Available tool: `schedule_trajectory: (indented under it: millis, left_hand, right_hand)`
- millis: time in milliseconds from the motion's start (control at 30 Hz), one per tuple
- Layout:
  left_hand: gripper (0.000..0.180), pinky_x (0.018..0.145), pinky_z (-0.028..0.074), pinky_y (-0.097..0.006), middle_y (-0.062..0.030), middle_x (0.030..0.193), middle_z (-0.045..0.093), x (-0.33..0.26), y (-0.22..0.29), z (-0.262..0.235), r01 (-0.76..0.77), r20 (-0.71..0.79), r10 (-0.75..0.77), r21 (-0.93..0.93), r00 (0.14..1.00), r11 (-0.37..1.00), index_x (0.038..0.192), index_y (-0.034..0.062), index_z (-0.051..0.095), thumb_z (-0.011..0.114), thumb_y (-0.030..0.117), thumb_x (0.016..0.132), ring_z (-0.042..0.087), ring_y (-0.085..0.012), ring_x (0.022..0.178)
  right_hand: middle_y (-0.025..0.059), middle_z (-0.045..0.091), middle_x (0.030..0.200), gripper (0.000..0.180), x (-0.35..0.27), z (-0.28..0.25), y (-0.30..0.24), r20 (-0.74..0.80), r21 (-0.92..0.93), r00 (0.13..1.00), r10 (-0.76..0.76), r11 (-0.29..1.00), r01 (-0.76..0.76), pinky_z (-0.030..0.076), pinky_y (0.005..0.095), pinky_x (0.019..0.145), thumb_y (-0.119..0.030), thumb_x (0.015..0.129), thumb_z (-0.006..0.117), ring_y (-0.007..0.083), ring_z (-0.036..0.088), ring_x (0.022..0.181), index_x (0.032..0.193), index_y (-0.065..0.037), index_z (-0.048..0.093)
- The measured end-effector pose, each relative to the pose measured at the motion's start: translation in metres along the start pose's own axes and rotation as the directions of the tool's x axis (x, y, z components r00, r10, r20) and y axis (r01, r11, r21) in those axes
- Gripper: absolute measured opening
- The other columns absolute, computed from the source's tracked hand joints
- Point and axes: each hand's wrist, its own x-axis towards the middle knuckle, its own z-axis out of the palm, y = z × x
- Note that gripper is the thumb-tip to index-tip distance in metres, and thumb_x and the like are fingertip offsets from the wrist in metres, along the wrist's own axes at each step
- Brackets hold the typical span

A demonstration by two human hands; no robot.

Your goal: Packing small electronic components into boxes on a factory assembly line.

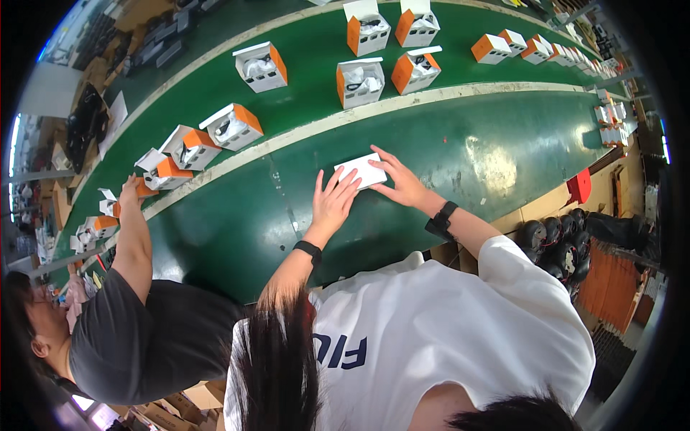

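Observation:
A small white box (361,172) lies on the green bench in front of me. My right hand (405,185) grips its right end, with the thumb along the near edge and the fingers at the far edge. My left hand (333,204) reaches in from the near left. Its fingers are stretched out and slightly spread, and some of their tips rest on the box's left part. Whether the box holds anything does not show, since its top looks closed.
Beyond a pale rail, a green conveyor belt (309,75) carries open orange-and-white boxes (361,81) with bagged parts and cables. Closed boxes (491,49) continue to the far right. A stack of boxes (613,126) stands at the bench's right end. At left, a co-worker's arm (133,237) reaches the belt.

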Motion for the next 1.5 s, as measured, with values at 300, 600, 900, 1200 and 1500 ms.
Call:
schedule_trajectory:
  millis: [300, 600, 900, 1200, 1500]
  left_hand:
    - [0.031, 0.109, 0.02, -0.054, -0.0024, 0.134, 0.051, 0.001, 0.001, -0.012, 0.062, 0.024, -0.061, -0.038, 0.998, 0.997, 0.115, 0.0105, 0.062, 0.062, 0.018, 0.085, 0.04, -0.0276, 0.13]
    - [0.061, 0.105, 0.033, -0.044, -0.0194, 0.135, 0.038, 0.126, -0.028, -0.033, 0.244, -0.107, -0.287, -0.302, 0.952, 0.922, 0.125, 0.0025, 0.044, 0.072, 0.007, 0.072, 0.039, -0.037, 0.124]
    - [0.116, 0.109, 0.029, -0.039, -0.0139, 0.136, 0.045, 0.226, -0.114, 0.023, 0.298, 0.074, -0.326, -0.628, 0.943, 0.719, 0.144, 0.0074, 0.016, 0.087, 0.01, 0.053, 0.041, -0.0295, 0.128]
    - [0.075, 0.094, 0.047, -0.033, -0.0092, 0.123, 0.051, 0.22, -0.118, 0.034, 0.379, 0.181, -0.354, -0.67, 0.918, 0.639, 0.128, 0.0032, 0.041, 0.082, 0.006, 0.066, 0.053, -0.0185, 0.114]
    - [0.098, 0.104, 0.036, -0.041, -0.0155, 0.141, 0.036, 0.211, -0.119, 0.017, 0.316, 0.067, -0.353, -0.623, 0.933, 0.716, 0.142, 0.0072, 0.024, 0.083, 0.009, 0.065, 0.04, -0.0268, 0.129]
  right_hand:
    - [0.0181, 0.04, 0.132, 0.048, 0.013, 0.007, 0.016, 0.047, 0.044, 0.999, -0.027, 0.999, 0.025, 0.049, 0.0393, 0.087, -0.014, 0.076, 0.074, 0.038, 0.055, 0.105, 0.12, -0.011, 0.053]
    - [0.008, 0.042, 0.13, 0.058, -0.002, -0.147, 0.081, -0.132, 0.389, 0.94, 0.316, 0.888, -0.244, 0.051, 0.0348, 0.087, 0.005, 0.074, 0.069, 0.0206, 0.052, 0.113, 0.124, -0.008, 0.043]
    - [0.0113, 0.051, 0.126, 0.08, 0.033, -0.308, 0.252, -0.602, 0.06, 0.681, 0.417, 0.874, -0.482, 0.05, 0.029, 0.075, -0.011, 0.069, 0.079, 0.0161, 0.06, 0.088, 0.138, -0.011, 0.038]
    - [0.006, 0.056, 0.125, 0.072, 0.092, -0.305, 0.324, -0.577, 0.285, 0.68, 0.452, 0.892, -0.351, 0.047, 0.0271, 0.088, -0.011, 0.075, 0.076, 0.0148, 0.058, 0.103, 0.139, -0.011, 0.043]
    - [0.0078, 0.062, 0.095, 0.027, 0.071, -0.152, 0.124, -0.704, 0.105, 0.701, 0.115, 0.993, -0.057, 0.047, 0.0274, 0.074, 0.007, 0.078, 0.057, 0.0171, 0.057, 0.08, 0.103, -0.001, 0.059]
